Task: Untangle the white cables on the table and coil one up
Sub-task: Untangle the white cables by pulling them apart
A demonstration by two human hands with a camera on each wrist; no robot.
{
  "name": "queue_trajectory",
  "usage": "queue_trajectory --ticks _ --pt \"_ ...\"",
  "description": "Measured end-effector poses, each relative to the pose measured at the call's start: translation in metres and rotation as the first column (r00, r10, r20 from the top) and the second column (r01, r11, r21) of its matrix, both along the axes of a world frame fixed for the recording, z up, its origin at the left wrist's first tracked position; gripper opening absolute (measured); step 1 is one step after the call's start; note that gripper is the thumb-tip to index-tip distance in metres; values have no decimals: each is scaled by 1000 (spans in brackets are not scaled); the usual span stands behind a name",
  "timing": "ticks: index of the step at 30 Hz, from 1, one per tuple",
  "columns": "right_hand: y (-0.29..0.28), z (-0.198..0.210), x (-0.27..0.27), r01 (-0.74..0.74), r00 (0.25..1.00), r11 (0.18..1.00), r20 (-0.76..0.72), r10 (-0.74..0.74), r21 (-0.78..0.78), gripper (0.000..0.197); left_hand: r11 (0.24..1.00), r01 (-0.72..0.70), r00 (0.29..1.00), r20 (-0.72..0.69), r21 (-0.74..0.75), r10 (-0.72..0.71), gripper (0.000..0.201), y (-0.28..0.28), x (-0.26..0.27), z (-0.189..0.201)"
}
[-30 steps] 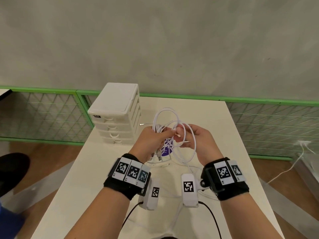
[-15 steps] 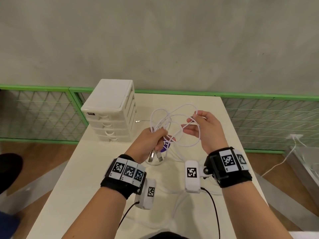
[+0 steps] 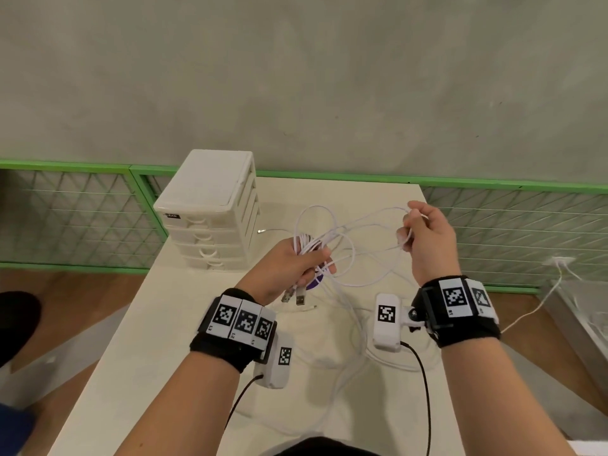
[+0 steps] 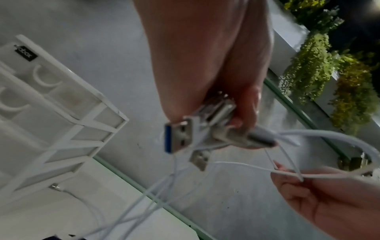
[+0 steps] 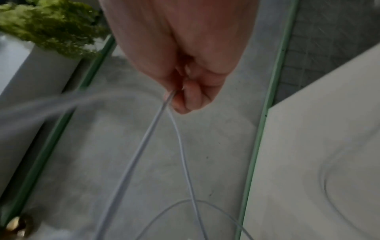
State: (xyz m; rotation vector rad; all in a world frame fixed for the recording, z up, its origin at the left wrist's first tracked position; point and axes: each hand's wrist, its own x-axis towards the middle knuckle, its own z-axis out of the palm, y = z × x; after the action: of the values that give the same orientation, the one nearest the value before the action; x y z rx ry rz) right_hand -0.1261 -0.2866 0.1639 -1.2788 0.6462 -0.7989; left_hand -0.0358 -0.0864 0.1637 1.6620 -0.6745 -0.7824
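The counter (image 3: pixel 138 340) carries a white drawer box (image 3: pixel 210 212) at its far left corner, with loose cables (image 3: pixel 342 258) spilling across its middle. The left hand (image 3: pixel 289 268) has its grip curled tight round a bunch of cable with the plugs (image 3: pixel 294 296) hanging below, likely anchoring the tangle. The right hand (image 3: pixel 427 238), raised toward the far right edge, pinches one strand between fingertips, seemingly drawing a loop clear of the bunch.
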Motion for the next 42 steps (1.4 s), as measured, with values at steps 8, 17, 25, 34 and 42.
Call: queue_trajectory --ticks 8,17,25,34,42 --pt "54 -25 2 -445 893 841 74 445 308 35 965 -197 960 -235 -171 154 21 -12 0 -7" --pt "61 -17 5 -562 827 812 72 558 157 20 948 -229 929 -339 -221 146 22 -12 -4 -6" --pt "73 -26 4 -660 742 742 -49 668 119 31 883 -376 870 -436 -280 231 25 -13 0 -6" --pt "79 -39 9 -636 759 745 -9 651 201 4 849 -412 821 -539 -330 188 21 -9 3 -9" --pt "76 -40 12 -481 876 876 -12 482 25 11 800 -500 788 -558 -333 260 21 -5 13 -16"
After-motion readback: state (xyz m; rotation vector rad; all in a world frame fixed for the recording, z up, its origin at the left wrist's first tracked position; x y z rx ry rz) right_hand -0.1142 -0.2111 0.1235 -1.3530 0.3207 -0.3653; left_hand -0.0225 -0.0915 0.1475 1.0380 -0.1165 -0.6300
